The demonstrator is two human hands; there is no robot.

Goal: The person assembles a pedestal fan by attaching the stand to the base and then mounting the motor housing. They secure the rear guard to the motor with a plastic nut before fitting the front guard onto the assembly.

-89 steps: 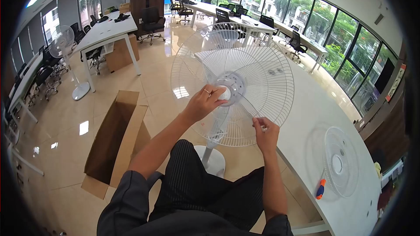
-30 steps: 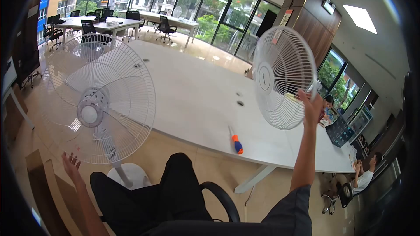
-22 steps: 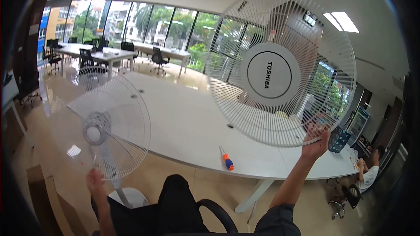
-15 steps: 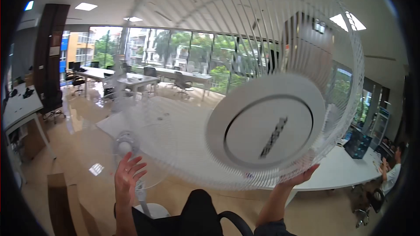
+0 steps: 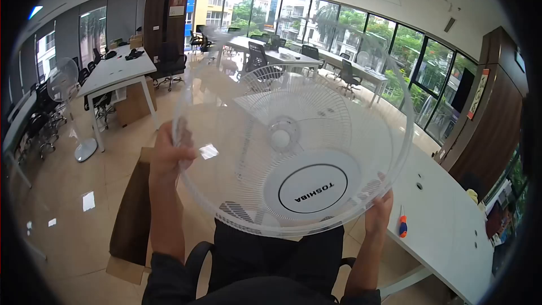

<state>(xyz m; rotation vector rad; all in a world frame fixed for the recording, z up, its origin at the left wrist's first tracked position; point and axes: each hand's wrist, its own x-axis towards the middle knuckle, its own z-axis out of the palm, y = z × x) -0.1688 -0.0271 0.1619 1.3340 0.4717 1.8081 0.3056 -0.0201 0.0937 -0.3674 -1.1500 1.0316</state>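
A clear, round front fan grille (image 5: 197, 192) is held between my two hands, tilted over my lap. Its white centre disc (image 5: 306, 188) reads TOSHIBA and appears upside down. My left hand (image 5: 171, 152) is closed around the rim on the left, thumb on the near side. On the lower right, my right hand (image 5: 380, 210) grips the rim with its fingers partly behind it. Through the grille shows a fan's hub (image 5: 280, 135), with see-through blades and a rear guard around it. Most of that fan's stand is hidden.
At right, a screwdriver (image 5: 402, 223) with a blue and orange handle lies on a white table (image 5: 446, 231). An open cardboard box (image 5: 131, 226) stands on the floor to my left. Farther left are another stand fan (image 5: 63, 85), a white desk (image 5: 116, 73) and several chairs.
The grille has come down and turned, so its lettering is now readable. My left hand, open and empty before, now grips the rim. The view has swung right.
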